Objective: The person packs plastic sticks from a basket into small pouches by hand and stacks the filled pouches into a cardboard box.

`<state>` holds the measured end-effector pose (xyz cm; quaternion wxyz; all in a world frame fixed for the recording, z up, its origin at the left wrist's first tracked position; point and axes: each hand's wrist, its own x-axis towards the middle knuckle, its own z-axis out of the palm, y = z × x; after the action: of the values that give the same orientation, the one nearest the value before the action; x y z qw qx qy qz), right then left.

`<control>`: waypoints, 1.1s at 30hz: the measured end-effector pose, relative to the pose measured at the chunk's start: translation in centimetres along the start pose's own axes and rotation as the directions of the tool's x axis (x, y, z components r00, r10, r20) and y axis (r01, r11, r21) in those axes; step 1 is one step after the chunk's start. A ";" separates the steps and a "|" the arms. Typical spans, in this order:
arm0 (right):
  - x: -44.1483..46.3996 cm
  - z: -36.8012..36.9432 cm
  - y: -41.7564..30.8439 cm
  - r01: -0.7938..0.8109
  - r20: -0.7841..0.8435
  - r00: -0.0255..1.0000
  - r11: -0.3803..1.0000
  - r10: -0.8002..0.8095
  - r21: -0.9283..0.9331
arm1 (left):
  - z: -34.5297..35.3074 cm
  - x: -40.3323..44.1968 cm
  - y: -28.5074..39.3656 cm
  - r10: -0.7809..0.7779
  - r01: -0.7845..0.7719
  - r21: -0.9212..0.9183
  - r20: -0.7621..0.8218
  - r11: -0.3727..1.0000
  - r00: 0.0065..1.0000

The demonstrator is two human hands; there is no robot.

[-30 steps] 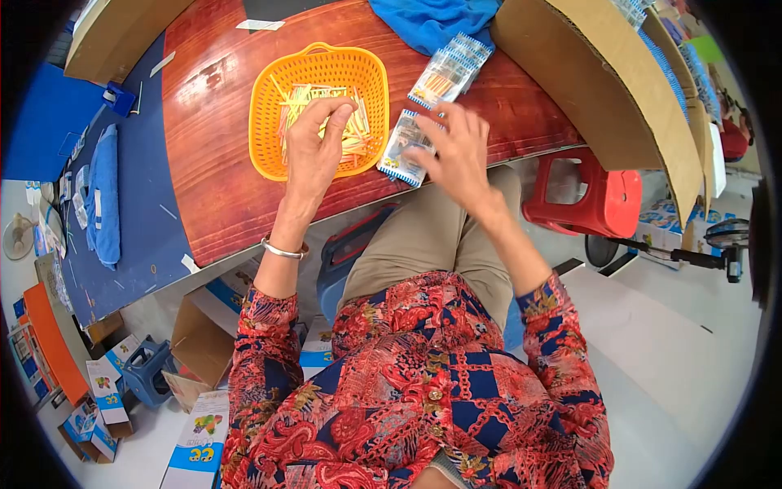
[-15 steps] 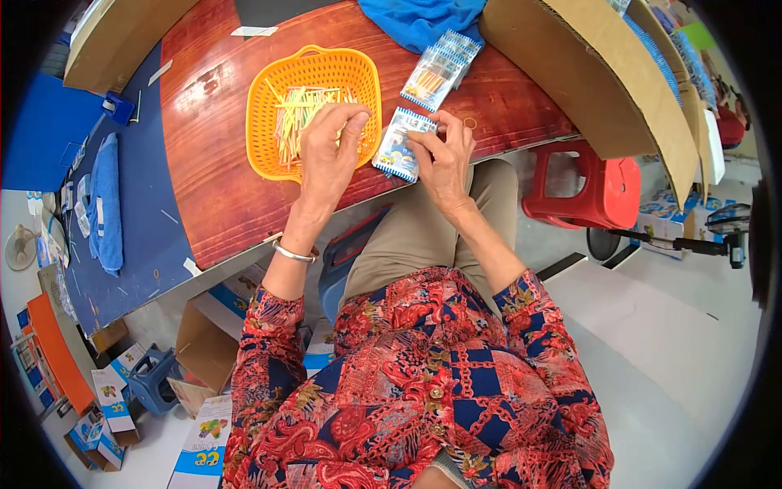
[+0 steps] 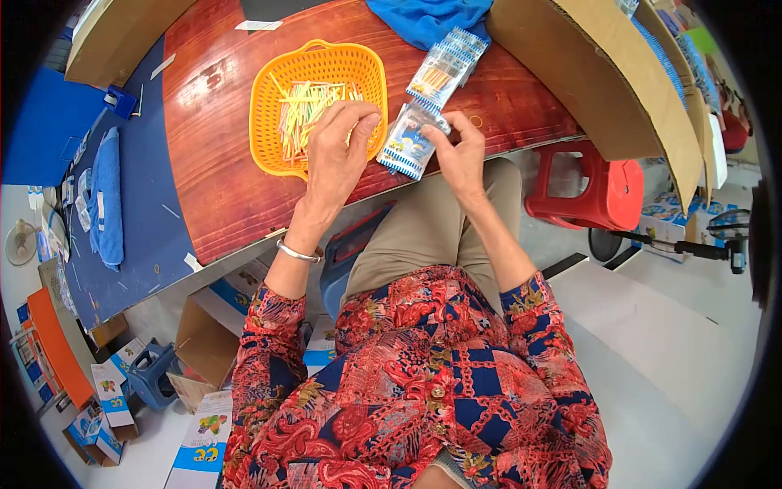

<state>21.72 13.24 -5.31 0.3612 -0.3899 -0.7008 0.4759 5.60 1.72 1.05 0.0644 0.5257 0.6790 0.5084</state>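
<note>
My left hand (image 3: pixel 337 155) is above the right side of a yellow plastic basket (image 3: pixel 259 122), thumb and fingers drawn together; anything between them is hidden. Inside the basket lies a heap of thin pastel sticks (image 3: pixel 303 110). My right hand (image 3: pixel 461 160) has its thumb on a blue-and-white packet (image 3: pixel 406 148) and its fingers at the packet's top right corner. The packet sits near the table's front edge, just right of the basket. Directly behind it, several similar packets (image 3: pixel 440 69) overlap in a row, with coloured sticks showing through the front one.
A blue cloth (image 3: pixel 423 20) lies at the back of the wooden table (image 3: pixel 212 155). Cardboard (image 3: pixel 595 69) stands along the right side, above a red stool (image 3: pixel 599 187). At left are a blue towel (image 3: pixel 107 200) and a dark mat (image 3: pixel 151 236). A rubber band (image 3: pixel 476 121) lies near my right hand.
My right hand has shifted slightly right, and its fingers have moved to the packet's corner. The packet is now nearer the row behind it. My left hand stays over the basket, fingers still together.
</note>
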 end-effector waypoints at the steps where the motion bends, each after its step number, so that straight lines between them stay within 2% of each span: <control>1: 0.3 -0.5 -0.8 -0.048 0.032 0.999 0.990 0.044 0.130 | 0.1 0.2 0.1 -0.006 0.006 -0.007 -0.003 1.000 1.000; 2: 0.6 -1.1 -1.5 -0.138 0.094 0.988 0.963 0.119 0.232 | 0.2 0.5 0.4 -0.010 0.010 -0.015 -0.006 1.000 1.000; 5: 1.1 -1.9 -3.3 -0.138 0.135 0.986 0.946 0.102 0.294 | 0.6 1.5 1.9 -0.107 0.116 -0.149 0.064 0.982 0.992; 8: 1.3 -2.1 -5.2 -0.179 0.172 0.978 0.899 0.118 0.399 | 2.1 2.1 1.4 -0.115 0.138 -0.206 0.117 0.969 0.986; 11: 1.7 -2.1 -6.1 -0.163 0.171 0.980 0.891 0.099 0.423 | 2.2 2.2 2.0 -0.271 0.328 -0.291 0.219 0.899 0.937; 14: 1.6 -2.1 -6.6 -0.163 0.185 0.979 0.878 0.087 0.450 | 2.2 2.2 1.3 -0.273 0.290 -0.064 0.201 0.955 0.941; 17: 1.7 -2.0 -6.0 -0.155 0.206 0.976 0.874 0.065 0.461 | 2.1 1.9 0.8 -0.255 0.267 -0.079 0.139 0.960 0.957; 20: 1.8 -1.8 -5.6 -0.144 0.174 0.983 0.862 0.065 0.487 | 1.5 1.8 1.5 -0.221 0.221 -0.016 0.022 0.975 0.975; 21: 1.9 -1.7 -5.4 -0.142 0.157 0.985 0.854 0.071 0.500 | 1.3 1.9 1.3 -0.219 0.216 -0.071 -0.035 0.974 0.975; 23: 2.1 -1.7 -4.8 -0.197 0.178 0.975 0.891 0.133 0.409 | 0.8 2.1 0.5 -0.224 0.197 -0.177 -0.149 0.964 0.963; 24: 2.2 -1.7 -4.3 -0.224 0.187 0.968 0.905 0.165 0.362 | 0.0 2.0 -0.7 -0.311 0.282 -0.257 -0.081 0.924 0.947; 26: 2.8 -1.1 -1.8 -0.159 0.136 0.981 0.972 0.136 0.173 | -1.3 2.2 -1.9 -0.455 0.334 -0.631 -0.033 0.700 0.890; 28: 2.7 -0.2 -1.0 -0.091 0.087 0.991 0.994 0.096 -0.059 | -2.9 2.6 -2.9 -0.532 0.316 -0.866 0.070 0.388 0.844; 30: 2.4 0.5 -0.7 -0.027 0.045 0.998 0.946 0.044 -0.324 | -4.3 2.5 -3.5 -0.585 0.284 -0.918 0.072 0.278 0.808; 31: 2.3 0.8 -0.7 0.034 0.016 0.999 0.920 -0.030 -0.390 | -5.1 2.5 -3.9 -0.611 0.262 -0.939 0.076 0.222 0.788; 33: 1.8 1.0 -1.3 0.147 -0.024 0.982 0.842 -0.186 -0.519 | -6.1 1.8 -5.2 -0.589 0.267 -0.923 0.058 0.275 0.806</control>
<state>19.78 14.17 -4.15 0.3089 -0.4271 -0.8199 0.2234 -2.40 -0.33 0.80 0.3694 0.1162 0.4131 0.8242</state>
